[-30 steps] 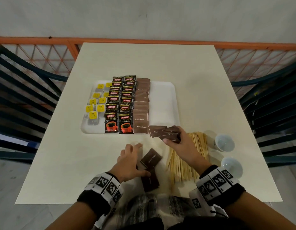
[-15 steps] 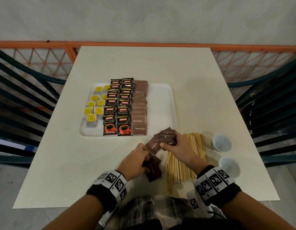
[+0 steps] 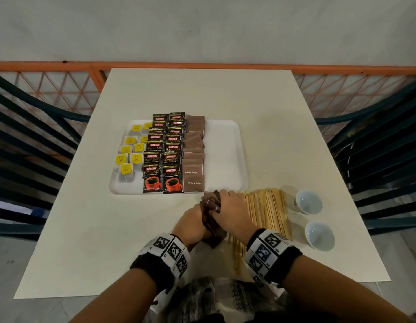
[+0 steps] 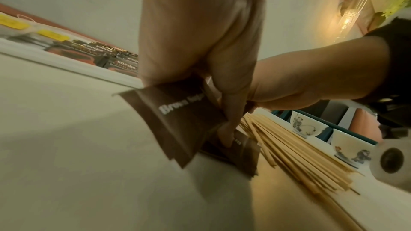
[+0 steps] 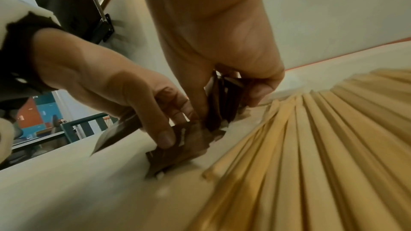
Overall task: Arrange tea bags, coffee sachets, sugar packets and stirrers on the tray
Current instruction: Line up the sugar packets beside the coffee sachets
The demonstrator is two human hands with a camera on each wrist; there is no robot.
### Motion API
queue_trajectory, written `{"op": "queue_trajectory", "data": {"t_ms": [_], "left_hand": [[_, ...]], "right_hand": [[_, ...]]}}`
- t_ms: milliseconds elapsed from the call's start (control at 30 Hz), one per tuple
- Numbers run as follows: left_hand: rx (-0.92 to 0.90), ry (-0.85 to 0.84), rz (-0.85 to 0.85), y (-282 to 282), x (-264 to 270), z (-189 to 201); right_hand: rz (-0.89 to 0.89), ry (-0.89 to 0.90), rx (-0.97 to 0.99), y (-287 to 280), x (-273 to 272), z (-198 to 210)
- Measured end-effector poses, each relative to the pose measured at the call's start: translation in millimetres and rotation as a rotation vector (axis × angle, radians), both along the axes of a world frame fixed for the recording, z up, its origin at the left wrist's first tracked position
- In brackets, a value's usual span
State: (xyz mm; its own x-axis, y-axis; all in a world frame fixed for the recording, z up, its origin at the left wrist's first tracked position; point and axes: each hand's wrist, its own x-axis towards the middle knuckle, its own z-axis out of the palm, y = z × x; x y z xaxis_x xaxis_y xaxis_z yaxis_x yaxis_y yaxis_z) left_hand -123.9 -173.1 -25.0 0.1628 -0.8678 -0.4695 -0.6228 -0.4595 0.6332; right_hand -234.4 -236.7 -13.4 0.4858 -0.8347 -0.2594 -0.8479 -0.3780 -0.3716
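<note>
**Q:** What sits at the centre?

**A:** Loose brown sugar packets (image 3: 210, 201), bunched just off the near right corner of the tray (image 3: 225, 148). The left hand (image 3: 194, 221) pinches the lower ones and the right hand (image 3: 230, 207) curls round the upper ones.

**Q:** What has just changed?

**A:** A second ago the hands were apart, each with its own few packets. They have now met in one bundle. This probably prepares a second sugar column for the tray's bare right strip.

**Q:** And around it?

**A:** On the tray, left to right, are tea bags (image 3: 130, 155), Kopiko coffee sachets (image 3: 163, 157) and one sugar column (image 3: 193, 157). The wooden stirrers (image 3: 266, 213) lie off the tray, right of the hands, not yet placed. Two small cups (image 3: 308, 202) stand beyond them.
</note>
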Motion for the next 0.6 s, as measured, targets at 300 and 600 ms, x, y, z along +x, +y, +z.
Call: {"op": "queue_trajectory", "data": {"t_ms": [300,600], "left_hand": [[-0.003,-0.074,-0.153,1.8,-2.0,1.8],[0.044,0.056,-0.123,4.2,-9.5,9.2]], "right_hand": [[-0.178,-0.420,0.323,-11.8,-10.9,7.3],[-0.388,-0.928,0.636,-17.8,-42.1,22.7]]}}
